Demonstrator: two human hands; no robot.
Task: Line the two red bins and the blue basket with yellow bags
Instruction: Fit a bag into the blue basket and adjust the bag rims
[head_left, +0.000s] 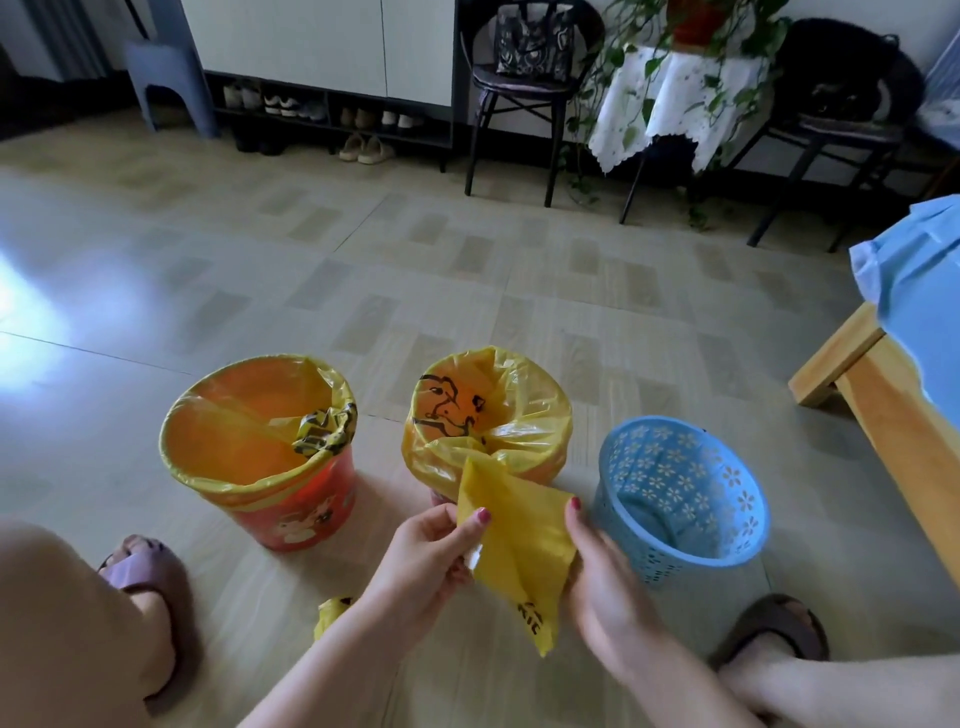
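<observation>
Head view: you look down at the floor (467, 291) with 3 containers in a row and both hands in front of the blue basket's neighbour.
Blue basket (680, 499): your landmark, standing unlined, no yellow inside it.
Middle red bin (488, 421): just left of the blue basket, a yellow bag draped over its rim, loosely bunched toward the centre.
Far red bin (260, 452): further left of the blue basket, its yellow liner folded over the rim and sitting neatly.
Folded yellow bag (514, 540): held in the air just left of the blue basket, not yet opened out.
Left hand (421, 561): thumb and fingers pinch the bag's left edge.
Right hand (602, 571): fingers curled round the bag's right side.
Spare yellow scrap (330, 616): on the floor well left of the blue basket, part hidden by your arm.
Progress: 2 of 3 look lined; 1 remains.
Left to do: judging by this, open the bag, seat it in the blue basket, fold its mouth over the rim.
</observation>
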